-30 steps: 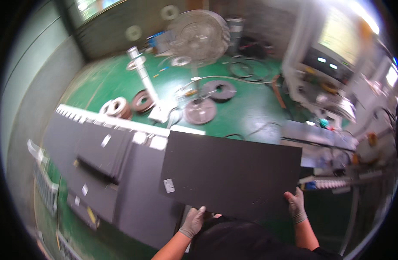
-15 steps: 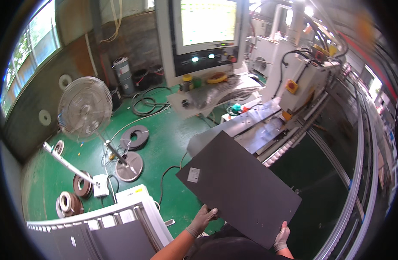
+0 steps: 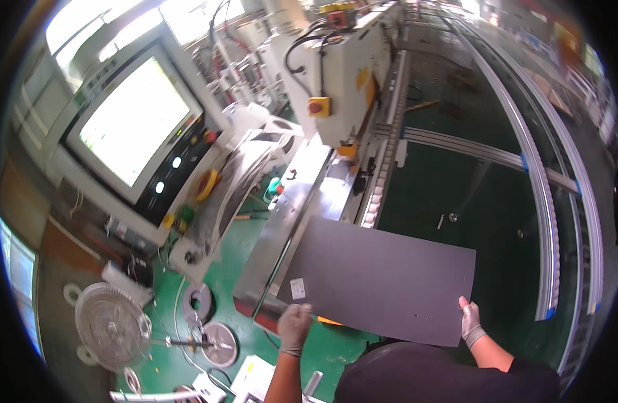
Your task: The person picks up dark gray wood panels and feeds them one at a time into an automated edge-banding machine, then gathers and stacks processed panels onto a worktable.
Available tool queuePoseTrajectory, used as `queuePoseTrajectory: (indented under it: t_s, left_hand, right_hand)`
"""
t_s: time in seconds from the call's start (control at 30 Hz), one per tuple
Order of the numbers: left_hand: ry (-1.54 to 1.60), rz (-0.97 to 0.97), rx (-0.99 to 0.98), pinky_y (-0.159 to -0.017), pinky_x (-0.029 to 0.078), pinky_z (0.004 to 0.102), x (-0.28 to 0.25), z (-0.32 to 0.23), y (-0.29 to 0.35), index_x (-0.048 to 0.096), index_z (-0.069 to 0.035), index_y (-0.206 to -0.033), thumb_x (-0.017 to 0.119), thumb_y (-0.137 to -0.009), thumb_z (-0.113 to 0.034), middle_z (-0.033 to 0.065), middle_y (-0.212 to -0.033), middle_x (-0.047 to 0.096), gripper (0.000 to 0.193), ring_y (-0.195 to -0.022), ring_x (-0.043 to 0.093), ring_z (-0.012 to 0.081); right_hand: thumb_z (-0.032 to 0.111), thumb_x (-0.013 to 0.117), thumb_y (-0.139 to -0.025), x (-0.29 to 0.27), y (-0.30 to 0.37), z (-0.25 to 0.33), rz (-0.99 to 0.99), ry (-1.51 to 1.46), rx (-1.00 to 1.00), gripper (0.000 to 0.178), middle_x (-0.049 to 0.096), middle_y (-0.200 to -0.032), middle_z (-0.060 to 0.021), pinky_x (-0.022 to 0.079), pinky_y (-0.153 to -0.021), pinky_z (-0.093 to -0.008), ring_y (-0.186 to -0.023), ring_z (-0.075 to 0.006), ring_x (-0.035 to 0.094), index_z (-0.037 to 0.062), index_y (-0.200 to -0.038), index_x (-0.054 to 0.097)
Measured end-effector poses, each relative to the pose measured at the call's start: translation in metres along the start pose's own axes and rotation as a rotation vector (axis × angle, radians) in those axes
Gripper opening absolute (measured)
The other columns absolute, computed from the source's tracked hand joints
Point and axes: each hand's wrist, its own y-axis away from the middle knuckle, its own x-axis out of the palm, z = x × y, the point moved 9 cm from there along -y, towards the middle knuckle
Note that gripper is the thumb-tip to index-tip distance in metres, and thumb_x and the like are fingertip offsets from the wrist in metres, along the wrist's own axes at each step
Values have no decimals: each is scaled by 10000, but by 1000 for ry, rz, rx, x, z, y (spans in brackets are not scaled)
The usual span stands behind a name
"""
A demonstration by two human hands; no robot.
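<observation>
A flat dark grey rectangular panel (image 3: pixel 383 279) with a small white label (image 3: pixel 297 289) near its left end is held level in front of me. Its far left part lies over the metal bed (image 3: pixel 275 248) of a machine. My left hand (image 3: pixel 295 328), in a grey glove, is closed at the panel's near left edge, beside the label; its fingertips are partly hidden. My right hand (image 3: pixel 471 324), gloved too, grips the panel's right end near the front corner, thumb on top and fingers beneath. Two small dark marks show on the panel near that corner.
A control console with a bright screen (image 3: pixel 135 121) stands at left, a standing fan (image 3: pixel 114 326) below it. The white machine housing (image 3: pixel 342 87) carries a yellow-and-red switch (image 3: pixel 318 107). Long metal rails (image 3: pixel 524 148) run along the right. Cables and a grey coil (image 3: pixel 198 304) lie on the green floor.
My view has swung right. The panel has turned and come over the machine bed with both hands. The left hand has shifted along the near edge toward the label.
</observation>
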Motion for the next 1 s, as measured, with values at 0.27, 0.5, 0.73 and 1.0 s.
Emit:
queuePoseTrajectory:
  t_s: [0.27, 0.5, 0.73, 1.0]
  left_hand:
    - [-397, -398, 250, -1014, 386, 492, -6, -11, -77, 575, -29, -1243, 597, -861, -335, 177, -1237, 566, 491, -1176, 504, 383]
    - [-416, -400, 132, -1117, 248, 529, 14, -48, -126, 543, -20, -1294, 536, -881, -450, 230, -1374, 467, 596, -1309, 376, 419]
    - [-527, -310, 56, -1188, 134, 518, 17, -32, -147, 472, -9, -1396, 534, -885, -476, 244, -1536, 308, 695, -1428, 237, 437]
    - [-658, -254, -23, -1183, 122, 530, 23, -36, -150, 473, -19, -1385, 546, -876, -503, 236, -1551, 290, 706, -1439, 222, 436]
  right_hand:
    - [365, 768, -856, 36, 17, 11, 12, 0, 360, 485, 597, -1070, -101, 531, -877, -406, -983, -206, 600, 4, -1093, 546]
    - [324, 774, -858, 60, -11, 53, -152, 98, 306, 564, 540, -1157, -107, 463, -985, -408, -1126, -203, 509, -9, -1207, 482]
    - [258, 708, -913, 85, -91, 82, -122, 32, 175, 405, 619, -1059, -54, 531, -873, -345, -941, -156, 599, 13, -1193, 550]
    - [346, 617, -969, 89, -158, 113, -14, 36, 184, 412, 646, -1116, -54, 545, -873, -369, -1001, -189, 641, 34, -1232, 568]
